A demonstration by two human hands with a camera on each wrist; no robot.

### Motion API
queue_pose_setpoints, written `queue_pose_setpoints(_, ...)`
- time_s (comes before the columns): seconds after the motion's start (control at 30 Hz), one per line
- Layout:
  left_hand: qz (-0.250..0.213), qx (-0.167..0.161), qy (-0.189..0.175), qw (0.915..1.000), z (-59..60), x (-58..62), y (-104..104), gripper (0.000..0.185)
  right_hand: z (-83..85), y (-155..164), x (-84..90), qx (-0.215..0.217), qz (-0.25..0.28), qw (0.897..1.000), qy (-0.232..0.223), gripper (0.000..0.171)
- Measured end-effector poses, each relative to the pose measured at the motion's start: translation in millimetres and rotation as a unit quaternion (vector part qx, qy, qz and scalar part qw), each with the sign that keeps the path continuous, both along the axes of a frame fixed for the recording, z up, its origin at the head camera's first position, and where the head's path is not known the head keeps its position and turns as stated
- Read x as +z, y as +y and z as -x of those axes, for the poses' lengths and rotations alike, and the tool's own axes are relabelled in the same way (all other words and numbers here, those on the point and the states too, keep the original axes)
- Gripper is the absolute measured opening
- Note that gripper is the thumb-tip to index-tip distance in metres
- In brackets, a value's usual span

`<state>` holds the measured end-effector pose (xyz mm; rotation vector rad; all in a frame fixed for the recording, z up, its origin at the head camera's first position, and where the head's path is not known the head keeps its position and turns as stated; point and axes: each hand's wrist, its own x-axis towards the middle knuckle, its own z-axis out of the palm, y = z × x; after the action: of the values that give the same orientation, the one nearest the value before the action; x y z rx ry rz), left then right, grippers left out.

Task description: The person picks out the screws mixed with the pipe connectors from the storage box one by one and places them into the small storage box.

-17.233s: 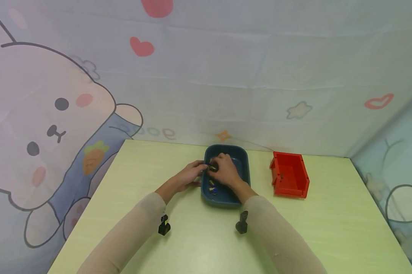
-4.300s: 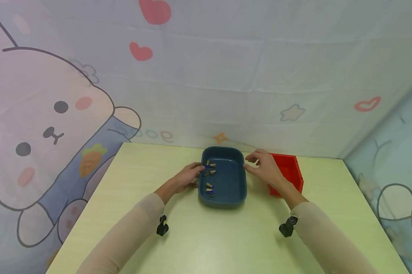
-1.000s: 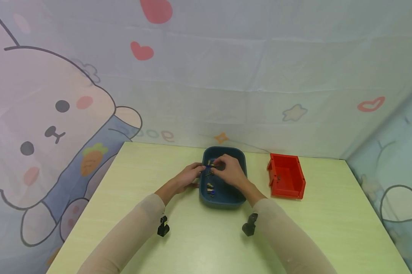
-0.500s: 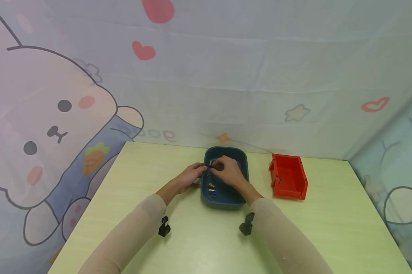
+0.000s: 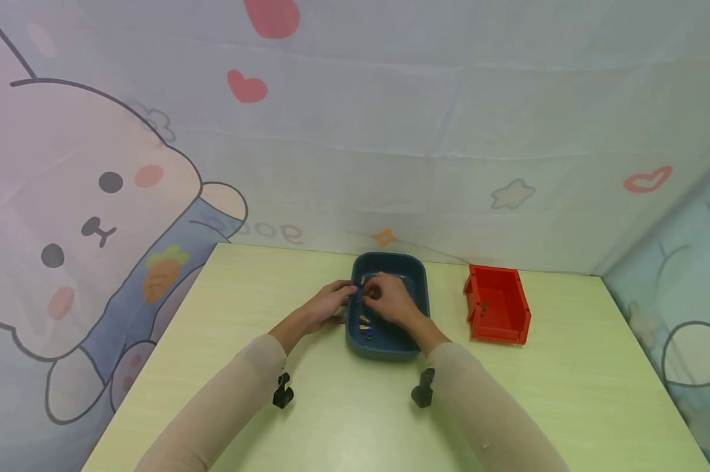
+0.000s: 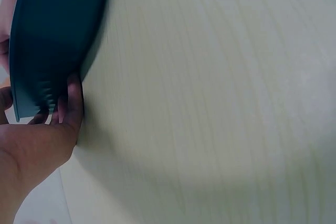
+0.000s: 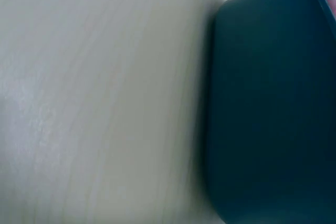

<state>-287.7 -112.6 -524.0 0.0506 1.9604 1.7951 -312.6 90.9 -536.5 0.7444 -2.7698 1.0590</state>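
Note:
A dark blue plastic tub (image 5: 390, 347) stands near the back of the table. My left hand (image 5: 326, 303) grips its left side, thumb at the rim and fingers spread on the outer wall, as the left wrist view also shows. Inside, along the left wall, lie several small brass pieces (image 5: 364, 320), some with a blue part (image 5: 369, 333). My right hand (image 5: 393, 300) reaches into the tub with curled fingers, its fingertips close to the upper pieces by the left wall. I cannot tell whether a piece sits between them. In the right wrist view, the tub's outer wall (image 7: 273, 108) hides that hand.
To the right stands a red open-front bin (image 5: 499, 305) with a small metallic bit (image 5: 483, 306) at its left side. A printed cloth (image 5: 355, 131) hangs behind the light wood-grain table (image 5: 343, 413). Black wrist cameras hang below both sleeves.
Compared with 4.3 seconds ago, my right hand has moved left from beside the red bin into the tub. In the last second it has shifted only slightly. My left hand stays on the tub.

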Motion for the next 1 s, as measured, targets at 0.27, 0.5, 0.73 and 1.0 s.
queue_pose_setpoints(0.27, -0.002, -0.002, 0.000, 1.0000, -0.7, 1.0, -0.2, 0.058, 1.2, -1.1, -2.2, 0.013, -0.039, 0.999, 0.001, 0.012)
queue_pose_setpoints(0.5, -0.008, -0.001, 0.001, 1.0000, 0.1, -0.7, 0.4, 0.057, 0.2, -2.2, -3.1, 0.022, -0.069, 0.997, 0.013, 0.011)
queue_pose_setpoints(0.73, -0.007, 0.002, 0.002, 1.0000, -1.3, 0.4, 0.0, 0.057, 0.6, -3.5, -4.3, 0.024, -0.076, 0.997, 0.013, 0.012)
queue_pose_setpoints(1.0, -0.004, 0.005, 0.002, 1.0000, -0.7, 0.2, -0.2, 0.057, 0.3, -5.0, -3.7, 0.025, -0.080, 0.996, 0.007, 0.012)
